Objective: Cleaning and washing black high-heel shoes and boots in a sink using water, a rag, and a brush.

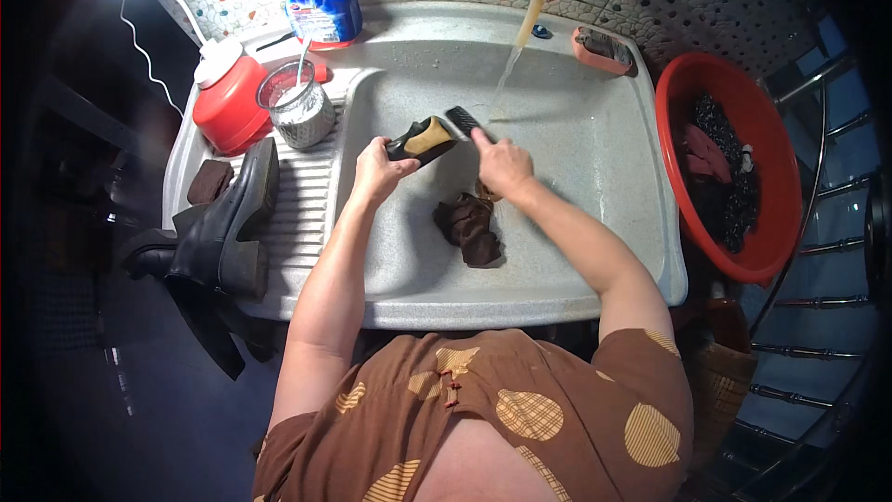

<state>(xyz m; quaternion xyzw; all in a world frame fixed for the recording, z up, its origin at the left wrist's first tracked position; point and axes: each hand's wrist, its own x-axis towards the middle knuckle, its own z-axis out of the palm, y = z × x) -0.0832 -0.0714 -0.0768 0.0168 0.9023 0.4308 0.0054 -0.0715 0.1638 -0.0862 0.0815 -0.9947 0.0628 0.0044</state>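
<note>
My left hand (pixel 382 171) grips a black shoe (pixel 424 141) with a tan patch on the side facing up; I cannot tell whether that is its sole or lining. In my right hand (pixel 505 166) is a dark-bristled brush (pixel 460 120), its head at the shoe's far end. Both are held over the basin of a speckled grey sink (pixel 557 251). Below them a crumpled dark brown cloth (pixel 468 226) lies on the sink bottom. A round brownish thing is partly hidden behind my right wrist. From the faucet spout (pixel 536 0) a thin water stream (pixel 507 73) runs beyond the brush.
Black heeled boots (pixel 230 244) lie on the ribbed drainboard (pixel 306 202), beside a brown sponge (pixel 210 181), red bottle (pixel 230 108), glass jar of white paste (pixel 301 115) and blue bottle (pixel 324 10). Rightward are a pink soap dish (pixel 601 52) and a red basin (pixel 672 174) holding fabrics.
</note>
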